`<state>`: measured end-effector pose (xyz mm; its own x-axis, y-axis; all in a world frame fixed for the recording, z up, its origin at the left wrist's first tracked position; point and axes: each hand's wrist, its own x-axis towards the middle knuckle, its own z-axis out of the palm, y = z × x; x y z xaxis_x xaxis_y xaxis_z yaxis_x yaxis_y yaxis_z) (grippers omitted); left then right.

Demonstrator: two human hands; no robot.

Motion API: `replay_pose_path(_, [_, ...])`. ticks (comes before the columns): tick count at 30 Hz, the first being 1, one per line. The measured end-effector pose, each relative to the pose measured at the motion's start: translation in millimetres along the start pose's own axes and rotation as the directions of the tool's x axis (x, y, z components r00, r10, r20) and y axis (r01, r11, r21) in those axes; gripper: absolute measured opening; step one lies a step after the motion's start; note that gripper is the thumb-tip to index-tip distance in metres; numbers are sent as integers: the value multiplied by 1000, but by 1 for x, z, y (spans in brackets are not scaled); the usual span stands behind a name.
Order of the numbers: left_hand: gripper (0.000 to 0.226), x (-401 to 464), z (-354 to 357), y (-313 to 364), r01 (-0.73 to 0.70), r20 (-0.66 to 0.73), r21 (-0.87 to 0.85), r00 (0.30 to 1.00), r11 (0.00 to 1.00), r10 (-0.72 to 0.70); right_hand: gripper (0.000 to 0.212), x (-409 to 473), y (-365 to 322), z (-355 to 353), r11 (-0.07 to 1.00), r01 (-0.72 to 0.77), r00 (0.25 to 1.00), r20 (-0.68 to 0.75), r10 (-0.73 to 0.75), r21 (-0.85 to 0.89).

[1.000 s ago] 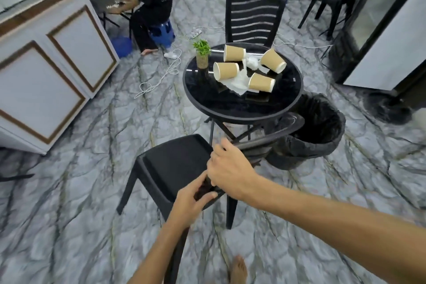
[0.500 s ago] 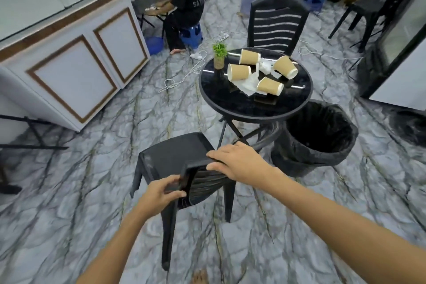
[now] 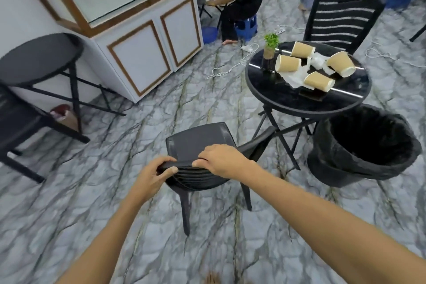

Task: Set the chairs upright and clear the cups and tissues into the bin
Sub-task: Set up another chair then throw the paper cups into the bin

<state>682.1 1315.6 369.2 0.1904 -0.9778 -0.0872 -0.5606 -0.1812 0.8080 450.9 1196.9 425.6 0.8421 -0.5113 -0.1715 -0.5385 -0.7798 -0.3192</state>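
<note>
Hands (image 3: 186,167) curled round chair (image 3: 200,143) backrest

One head-worn wide-angle view, looking forward and steeply down.
It looks from above along both forearms at the near chair (image 3: 198,143) close below; the round table (image 3: 288,99) and the bin (image 3: 364,145) lie further ahead to the right, the white cabinet (image 3: 143,53) ahead to the left, and straight lines bend near the frame edges.

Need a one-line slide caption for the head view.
Both hands, left hand and right hand, grip the near black chair's backrest beside the round table with four tipped paper cups.
</note>
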Motion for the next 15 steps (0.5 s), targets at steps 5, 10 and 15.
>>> replay_pose_path(5, [40,-34,-36,-30,113,-64,-14,991,993,-114,63,-3,20,25,997,68,994,-92,-64,45])
replay_pose_path(10, [43,-45,-50,-27,147,-90,57,986,987,-142,79,2,30,31,992,95,986,-144,-84,77])
replay_pose_path(15, [54,-37,-42,-9,79,13,132,997,988,-82,72,-13,64,15,991,46,995,-99,-33,128])
